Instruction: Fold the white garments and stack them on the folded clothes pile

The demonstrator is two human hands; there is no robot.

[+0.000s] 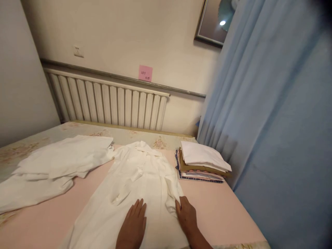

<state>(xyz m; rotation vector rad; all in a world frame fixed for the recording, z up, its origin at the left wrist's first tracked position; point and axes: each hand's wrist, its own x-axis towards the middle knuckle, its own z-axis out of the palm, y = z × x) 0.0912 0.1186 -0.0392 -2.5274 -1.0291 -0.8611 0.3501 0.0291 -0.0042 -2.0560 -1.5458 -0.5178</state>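
Observation:
A white long shirt (145,180) lies spread on a pink cloth (215,211), its collar toward the wall. My left hand (132,223) rests flat on the shirt's lower middle, fingers stretched out. At the shirt's right side, my right hand (186,212) is closed on the edge of the fabric near a sleeve. The left sleeve of the shirt is folded in over its front. Below my wrists the shirt's lower part runs out of view.
More white garments (64,155) lie loosely to the left. A stack of folded clothes (204,159) sits at the right, white on top. A radiator (111,100) stands behind the bed; a blue curtain (259,103) hangs on the right. A pink note (145,73) is on the wall.

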